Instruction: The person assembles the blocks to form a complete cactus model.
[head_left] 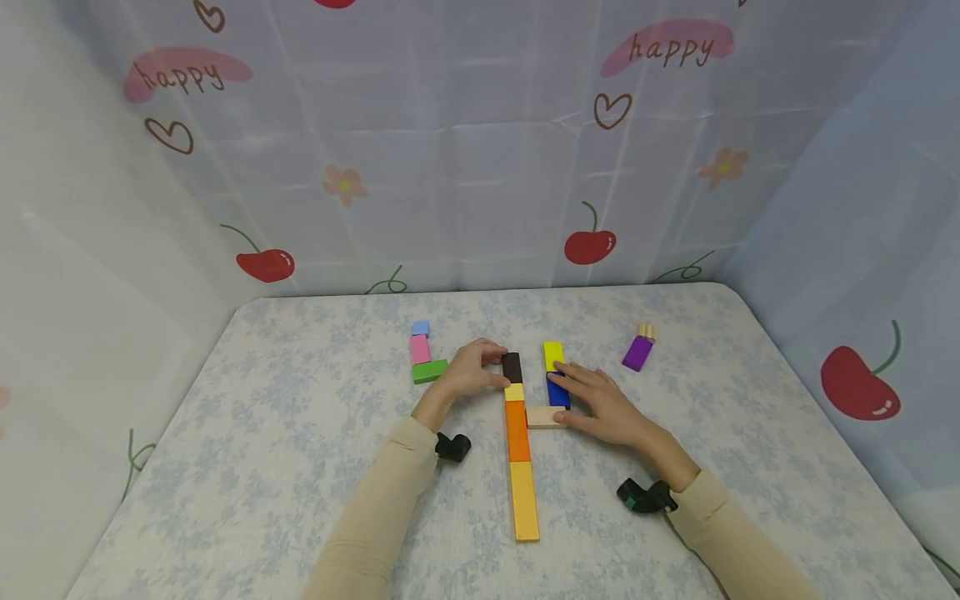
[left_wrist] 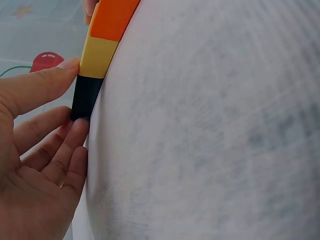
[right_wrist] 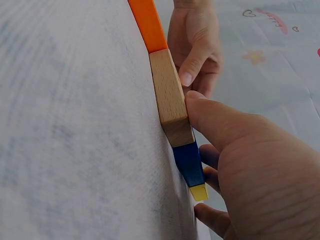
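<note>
My left hand (head_left: 472, 367) holds the black block (head_left: 512, 367) at the top of an upright row, its fingertips at the far end. In the left wrist view the thumb touches the small pale yellow block (left_wrist: 97, 59) below. An orange block (head_left: 517, 431) and a long yellow-orange block (head_left: 525, 502) continue that row toward me. My right hand (head_left: 603, 406) lies with extended fingers over the blue block (head_left: 558, 392) and near the bright yellow block (head_left: 552, 356). Its thumb touches the plain wooden block (right_wrist: 170, 90), which juts sideways from the orange one.
Left of the hands, a light blue block (head_left: 421, 328), a pink block (head_left: 419, 349) and a green block (head_left: 430, 372) form an L. A purple block (head_left: 637, 353) with small wooden pieces (head_left: 646, 332) lies at the right. Printed curtains (head_left: 465, 208) stand behind the table (head_left: 300, 467).
</note>
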